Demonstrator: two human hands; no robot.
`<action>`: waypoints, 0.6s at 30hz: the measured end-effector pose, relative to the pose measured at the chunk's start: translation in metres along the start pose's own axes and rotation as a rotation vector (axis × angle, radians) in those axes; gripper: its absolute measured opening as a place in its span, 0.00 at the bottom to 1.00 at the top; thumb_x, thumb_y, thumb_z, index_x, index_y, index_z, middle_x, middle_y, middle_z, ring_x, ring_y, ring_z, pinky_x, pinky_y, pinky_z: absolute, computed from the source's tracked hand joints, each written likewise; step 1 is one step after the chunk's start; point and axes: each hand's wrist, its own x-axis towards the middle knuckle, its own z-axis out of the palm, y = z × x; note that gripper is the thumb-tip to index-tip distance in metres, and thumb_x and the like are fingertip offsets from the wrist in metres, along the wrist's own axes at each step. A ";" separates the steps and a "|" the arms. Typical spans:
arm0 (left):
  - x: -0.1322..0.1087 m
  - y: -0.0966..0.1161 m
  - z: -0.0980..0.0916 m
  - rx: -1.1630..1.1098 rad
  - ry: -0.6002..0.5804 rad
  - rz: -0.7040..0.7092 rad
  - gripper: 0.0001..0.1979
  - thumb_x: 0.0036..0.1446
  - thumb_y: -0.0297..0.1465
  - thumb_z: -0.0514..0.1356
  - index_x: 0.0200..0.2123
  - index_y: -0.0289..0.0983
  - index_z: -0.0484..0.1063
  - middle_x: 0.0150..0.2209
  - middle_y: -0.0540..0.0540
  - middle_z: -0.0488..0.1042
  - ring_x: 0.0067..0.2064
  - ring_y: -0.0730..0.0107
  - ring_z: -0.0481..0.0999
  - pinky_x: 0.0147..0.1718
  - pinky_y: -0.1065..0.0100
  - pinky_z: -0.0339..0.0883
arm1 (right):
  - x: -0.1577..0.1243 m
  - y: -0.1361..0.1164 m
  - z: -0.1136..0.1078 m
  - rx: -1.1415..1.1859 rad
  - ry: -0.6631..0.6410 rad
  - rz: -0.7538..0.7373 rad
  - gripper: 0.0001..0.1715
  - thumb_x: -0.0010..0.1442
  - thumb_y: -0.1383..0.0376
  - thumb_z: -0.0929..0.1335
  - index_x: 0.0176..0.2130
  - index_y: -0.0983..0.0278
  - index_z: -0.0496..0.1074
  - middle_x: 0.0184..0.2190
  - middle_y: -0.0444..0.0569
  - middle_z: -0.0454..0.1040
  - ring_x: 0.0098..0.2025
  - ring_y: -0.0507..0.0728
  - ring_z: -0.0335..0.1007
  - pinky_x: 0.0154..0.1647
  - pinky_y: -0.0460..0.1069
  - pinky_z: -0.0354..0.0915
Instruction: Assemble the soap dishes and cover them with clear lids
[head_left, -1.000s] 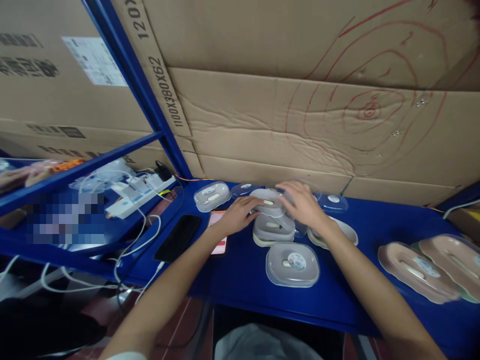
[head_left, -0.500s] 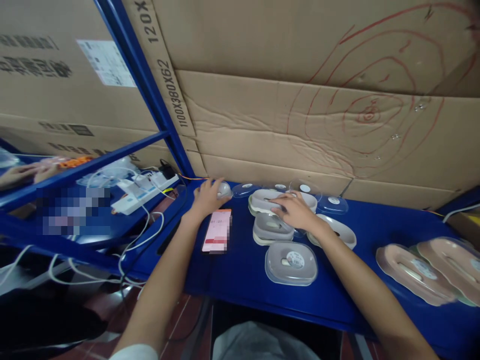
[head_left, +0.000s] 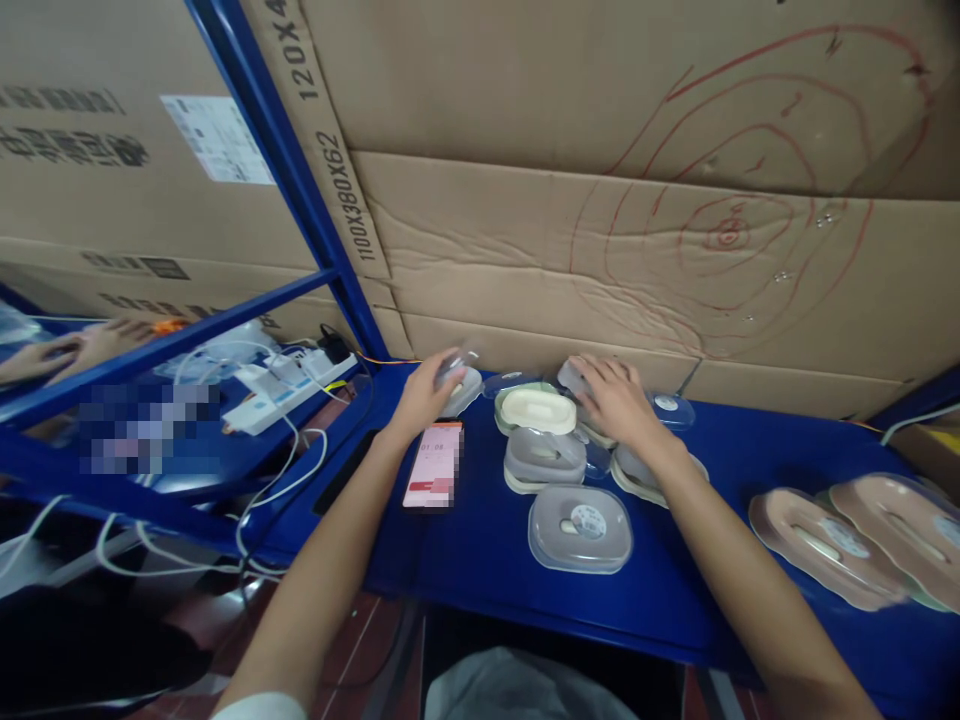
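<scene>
clear lid [head_left: 466,358], thin plastic by the look of it, is pinched at the far left of the table [head_left: 480,560] between the thumb and fingers of the left hand [head_left: 424,392], tilted just above a pale gray dish [head_left: 465,393]. it should be light and stiff but slick, and could crack or scuff if squeezed hard, so its rim looks the safest hold. the right hand [head_left: 619,395], toward the far middle, seems closed on a gray piece [head_left: 573,378], largely hidden by the fingers; it is probably light, rigid plastic too, best taken by opposite edges. left of that hand lies an open cream tray [head_left: 538,410], its raised wall offering a firmer purchase than its smooth floor. just nearer sits a gray box [head_left: 544,458], and nearer again a labeled gray box [head_left: 581,528] under a clear cover, whose rounded sides may slide under dry fingertips. a lit phone [head_left: 435,465] lies left of these, and two pink boxes [head_left: 814,545] [head_left: 907,520] sit well apart at the right, their wavy edges likely easy to grasp.
</scene>
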 end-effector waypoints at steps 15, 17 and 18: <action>-0.010 0.011 0.014 0.136 -0.179 0.034 0.25 0.75 0.46 0.49 0.62 0.39 0.73 0.61 0.34 0.76 0.64 0.46 0.74 0.64 0.44 0.65 | 0.001 0.007 0.003 -0.091 0.163 0.011 0.22 0.76 0.61 0.58 0.54 0.62 0.78 0.51 0.59 0.79 0.54 0.68 0.70 0.56 0.61 0.61; -0.008 -0.004 0.012 0.231 -0.177 -0.072 0.22 0.70 0.46 0.57 0.56 0.38 0.78 0.57 0.31 0.78 0.63 0.37 0.74 0.63 0.37 0.63 | 0.002 0.021 0.004 -0.175 0.164 0.093 0.21 0.75 0.62 0.58 0.53 0.63 0.77 0.49 0.61 0.78 0.53 0.69 0.69 0.55 0.61 0.62; -0.008 -0.010 0.013 0.267 -0.185 -0.111 0.21 0.68 0.46 0.60 0.54 0.38 0.79 0.56 0.31 0.79 0.62 0.35 0.75 0.62 0.36 0.63 | 0.001 0.027 0.005 -0.197 0.145 0.103 0.20 0.75 0.63 0.59 0.52 0.63 0.77 0.49 0.62 0.77 0.53 0.69 0.69 0.54 0.61 0.62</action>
